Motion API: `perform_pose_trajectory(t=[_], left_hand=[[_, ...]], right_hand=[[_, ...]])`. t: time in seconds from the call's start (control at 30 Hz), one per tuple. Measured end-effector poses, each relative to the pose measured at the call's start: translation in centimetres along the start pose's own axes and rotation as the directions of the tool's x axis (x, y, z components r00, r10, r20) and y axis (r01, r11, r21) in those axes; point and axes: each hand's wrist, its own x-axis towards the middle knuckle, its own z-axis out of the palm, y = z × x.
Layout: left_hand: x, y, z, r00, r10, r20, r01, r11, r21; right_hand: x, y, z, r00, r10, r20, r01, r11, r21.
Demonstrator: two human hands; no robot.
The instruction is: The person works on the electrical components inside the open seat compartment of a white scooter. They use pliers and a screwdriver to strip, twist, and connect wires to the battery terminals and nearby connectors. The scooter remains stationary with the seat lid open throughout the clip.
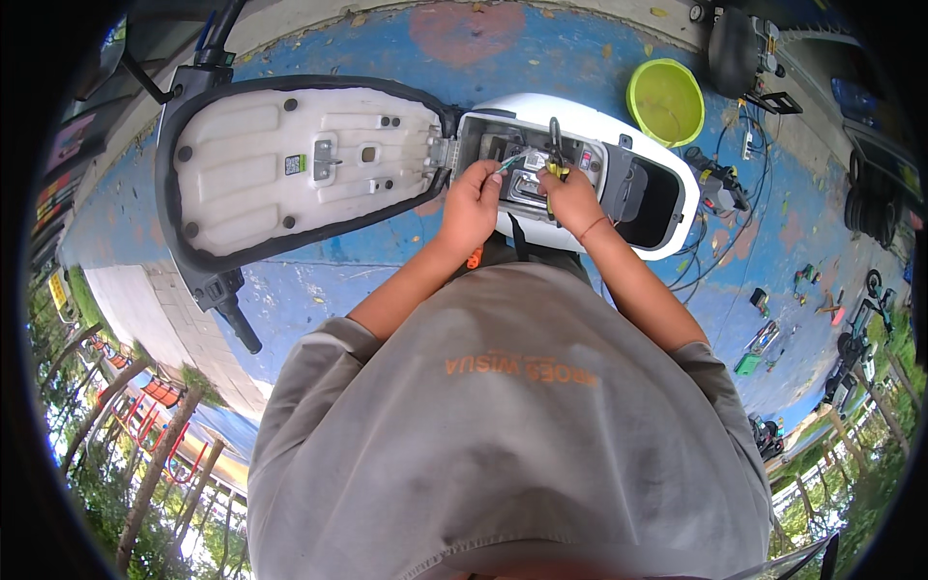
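Note:
The scooter's open seat compartment (483, 132) lies in front of me, with metal and dark parts inside. My left hand (471, 205) is closed at its left side, thumb and fingers pinching a thin green wire (506, 165). Opposite it, my right hand (572, 201) is wrapped round a small yellow-handled tool (557, 170), its exact kind partly hidden by the fingers. A black cable loop (555, 135) rises just beyond that tool. To the left, the scooter seat (251, 164) is flipped over, its pale underside facing up.
A yellow-green basin (665, 103) stands on the blue floor at the far right. Black cables (759, 184) and a dark power tool (720, 184) lie beside the scooter's white tail. Several small tools lie further right. A handlebar grip (235, 319) juts out at the left.

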Motion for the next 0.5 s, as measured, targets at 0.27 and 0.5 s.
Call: perform_pose_trajectory(t=[0.27, 0.5], left_hand=[[0.3, -1.7, -0.8, 0.834, -0.412, 0.367, 0.552, 0.614, -0.565], [-0.6, -0.4, -1.2, 0.685, -0.462, 0.564, 0.728, 0.402, -0.555]], right_hand=[[-5.6, -1.4, -1.1, 0.985, -0.044, 0.169, 0.131, 0.826, -0.548], [-6.4, -0.5, -0.1, 0.961, -0.195, 0.195, 0.275, 0.737, -0.617]])
